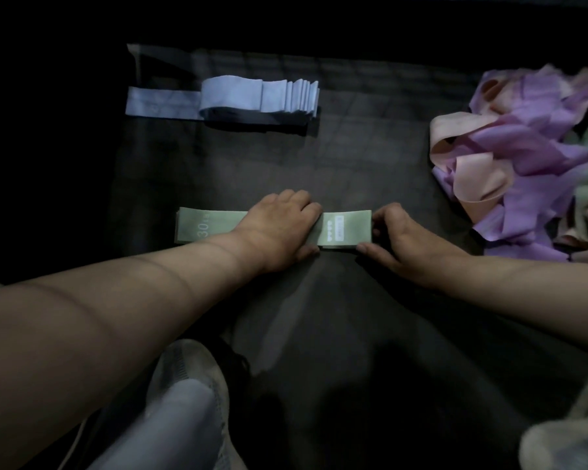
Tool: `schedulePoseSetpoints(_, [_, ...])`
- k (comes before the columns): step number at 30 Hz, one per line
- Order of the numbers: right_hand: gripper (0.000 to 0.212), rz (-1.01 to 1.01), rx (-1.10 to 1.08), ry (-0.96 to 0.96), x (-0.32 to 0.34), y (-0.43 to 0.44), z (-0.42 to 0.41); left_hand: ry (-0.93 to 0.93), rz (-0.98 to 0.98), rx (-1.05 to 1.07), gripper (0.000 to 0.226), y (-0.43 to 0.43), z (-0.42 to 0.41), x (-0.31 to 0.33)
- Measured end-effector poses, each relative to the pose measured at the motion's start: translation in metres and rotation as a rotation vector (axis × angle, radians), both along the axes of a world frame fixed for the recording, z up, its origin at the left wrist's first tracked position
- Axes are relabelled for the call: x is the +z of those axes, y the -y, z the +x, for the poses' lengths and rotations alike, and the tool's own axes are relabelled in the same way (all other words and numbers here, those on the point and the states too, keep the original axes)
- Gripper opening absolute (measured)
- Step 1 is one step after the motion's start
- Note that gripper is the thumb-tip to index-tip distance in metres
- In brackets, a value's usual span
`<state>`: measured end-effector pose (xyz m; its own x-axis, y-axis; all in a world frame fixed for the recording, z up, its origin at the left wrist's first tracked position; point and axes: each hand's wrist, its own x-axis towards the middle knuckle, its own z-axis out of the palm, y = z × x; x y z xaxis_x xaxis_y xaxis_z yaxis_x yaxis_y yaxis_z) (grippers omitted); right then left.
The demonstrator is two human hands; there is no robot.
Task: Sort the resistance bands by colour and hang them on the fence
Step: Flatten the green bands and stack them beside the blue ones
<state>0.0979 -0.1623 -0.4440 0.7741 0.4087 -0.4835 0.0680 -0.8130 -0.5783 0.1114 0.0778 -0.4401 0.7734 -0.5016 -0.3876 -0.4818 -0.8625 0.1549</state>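
A flat stack of green resistance bands (345, 228), marked "30", lies on the dark floor mat in the middle. My left hand (279, 225) presses down on the stack's middle with fingers laid over it. My right hand (392, 237) pinches the stack's right end between curled fingers and thumb. A row of pale blue bands (252, 98) lies folded at the back left. An unsorted heap of purple, peach and pale green bands (523, 164) is piled at the right. No fence is in view.
The dark mat (353, 157) covers the floor between the piles. My left shoe (187, 368) and trouser leg show at the bottom, another shoe (567, 435) at the bottom right. The surroundings are very dark.
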Motion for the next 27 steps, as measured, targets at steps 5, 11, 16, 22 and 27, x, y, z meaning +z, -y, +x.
schedulePoseSetpoints(5, [0.078, 0.028, 0.031, 0.094, 0.003, 0.000, 0.003, 0.012, -0.001, 0.005, 0.061, -0.001, -0.003, 0.001])
schedulePoseSetpoints(11, [0.074, -0.035, 0.146, 0.120, 0.004, -0.002, 0.015, 0.009, -0.012, 0.011, 0.059, 0.000, -0.003, 0.000])
schedulePoseSetpoints(16, [0.100, -0.198, 0.373, 0.279, 0.009, -0.014, 0.020, 0.022, -0.016, 0.008, 0.062, -0.002, -0.005, -0.002])
schedulePoseSetpoints(22, [0.070, -0.258, 0.491, 0.294, 0.010, -0.036, 0.024, -0.003, -0.025, 0.032, 0.074, -0.011, -0.009, -0.001])
schedulePoseSetpoints(27, [0.064, -0.266, 0.506, 0.285, 0.011, -0.042, 0.029, -0.018, -0.018, 0.039, 0.065, -0.014, -0.008, -0.003])
